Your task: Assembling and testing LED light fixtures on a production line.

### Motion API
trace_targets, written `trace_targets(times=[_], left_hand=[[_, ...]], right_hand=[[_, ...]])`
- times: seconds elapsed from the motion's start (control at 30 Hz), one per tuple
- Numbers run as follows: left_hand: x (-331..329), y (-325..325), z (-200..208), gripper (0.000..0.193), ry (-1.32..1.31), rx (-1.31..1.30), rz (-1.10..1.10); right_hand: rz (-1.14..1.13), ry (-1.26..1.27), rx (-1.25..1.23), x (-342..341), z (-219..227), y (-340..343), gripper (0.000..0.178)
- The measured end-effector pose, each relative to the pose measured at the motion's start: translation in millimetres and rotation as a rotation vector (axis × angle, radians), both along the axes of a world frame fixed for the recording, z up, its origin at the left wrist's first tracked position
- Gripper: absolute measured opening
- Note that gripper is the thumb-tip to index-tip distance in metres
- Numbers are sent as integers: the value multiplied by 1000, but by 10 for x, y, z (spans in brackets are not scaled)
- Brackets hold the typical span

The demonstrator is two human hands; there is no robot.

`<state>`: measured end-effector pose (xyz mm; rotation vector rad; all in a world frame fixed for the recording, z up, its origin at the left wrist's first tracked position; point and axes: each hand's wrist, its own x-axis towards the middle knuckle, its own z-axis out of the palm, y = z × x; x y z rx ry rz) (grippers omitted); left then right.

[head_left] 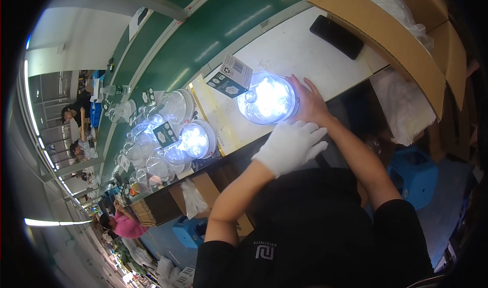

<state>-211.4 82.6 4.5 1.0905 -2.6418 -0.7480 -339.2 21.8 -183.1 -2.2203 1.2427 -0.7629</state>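
A clear round lamp [267,100] glows bright white on the white worktop in front of me. My right hand [311,104], bare, curves round the lamp's right side, its fingers spread against the rim. My left hand [292,147] wears a white glove and is at the lamp's near edge, its fingers extended to the right; whether they touch the lamp I cannot tell. A small dark green and white carton [231,75] is at the lamp's upper left, against or just beside it. Glare hides the lamp's inside.
Several clear round lamps [195,139], some lit, crowd the bench at left. A black phone [336,36] lies at the back right beside an open cardboard box [386,31] with plastic bags. Beyond runs a green belt [239,21]. A blue stool [414,176] stands at right; people work at far left.
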Motion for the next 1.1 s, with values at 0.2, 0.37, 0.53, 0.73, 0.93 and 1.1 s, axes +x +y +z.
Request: trace_targets(times=[0.2, 0.37, 0.53, 0.73, 0.93, 1.1], left_hand=[[783, 176, 0, 36, 713, -131, 1203], [616, -349, -27, 92, 346, -208, 902], [459, -665, -21, 28, 163, -62, 887], [362, -567, -54, 53, 3, -623, 454], [481, -399, 67, 73, -72, -521, 351], [536, -337, 254, 126, -116, -330, 276]], right_hand=[[-39, 22, 87, -46, 151, 7, 147], [-41, 32, 73, -16, 143, 0, 145], [-3, -42, 73, 7, 187, 9, 141], [4, -63, 36, -87, 160, 4, 137], [-32, -24, -16, -55, 56, -10, 137], [-86, 33, -22, -36, 40, 51, 141]])
